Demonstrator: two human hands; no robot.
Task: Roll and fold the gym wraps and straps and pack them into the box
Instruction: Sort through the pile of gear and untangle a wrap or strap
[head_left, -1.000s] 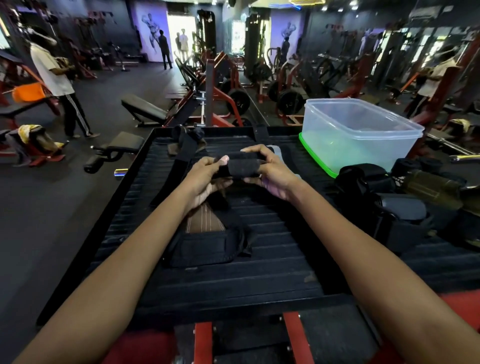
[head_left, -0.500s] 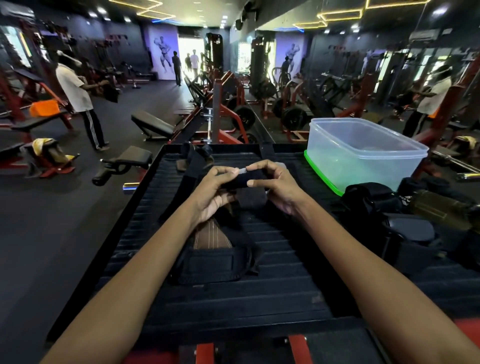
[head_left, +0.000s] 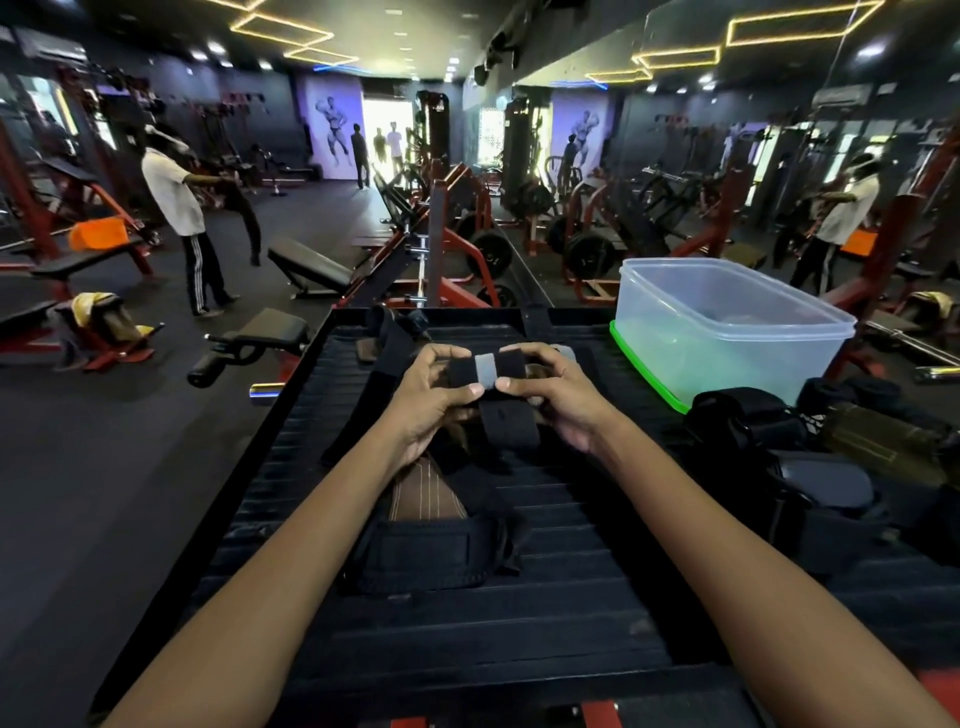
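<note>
While both hands, left and right, pinch the black strap, the box stands near.

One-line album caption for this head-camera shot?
Both hands roll a black wrist wrap beside a clear plastic box.

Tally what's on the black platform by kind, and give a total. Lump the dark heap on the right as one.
Clear plastic box: 1
Black strap held in both hands: 1
Brown and black wrap lying near: 1
Strap at the far edge: 1
Heap of dark gear, pieces not separable: 1
Total: 5
</note>
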